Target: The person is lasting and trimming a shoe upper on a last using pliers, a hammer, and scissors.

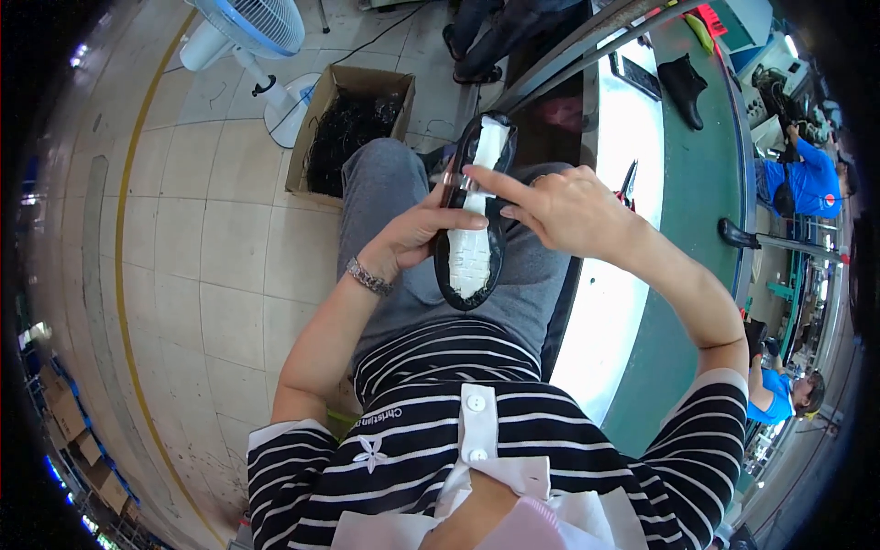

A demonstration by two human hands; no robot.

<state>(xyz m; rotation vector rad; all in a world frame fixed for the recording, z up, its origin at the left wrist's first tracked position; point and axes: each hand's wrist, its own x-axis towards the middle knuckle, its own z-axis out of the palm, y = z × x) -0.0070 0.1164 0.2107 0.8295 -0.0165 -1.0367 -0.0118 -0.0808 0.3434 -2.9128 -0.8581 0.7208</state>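
Over my lap a black shoe upper [442,247] is held bottom side up, its white insole board [469,261] facing me. My left hand [417,231] is closed around the shoe's waist from the left, thumb lying across the white board. From the right, my right hand [573,211] reaches over the shoe, index finger stretched onto its middle and the other fingers curled. A small shiny, dark-ended piece shows under that finger; its kind is unclear. Trimmed, ragged black material borders the board near the lower end.
An open carton [302,151] of black scraps stands on the floor at left, beside a white fan [252,37]. At right, a white bench [605,302] carries red-handled scissors [629,183] and a dark flat device [635,75]. Beyond, a green belt [683,183] bears a black boot [683,90]. Other people work nearby.
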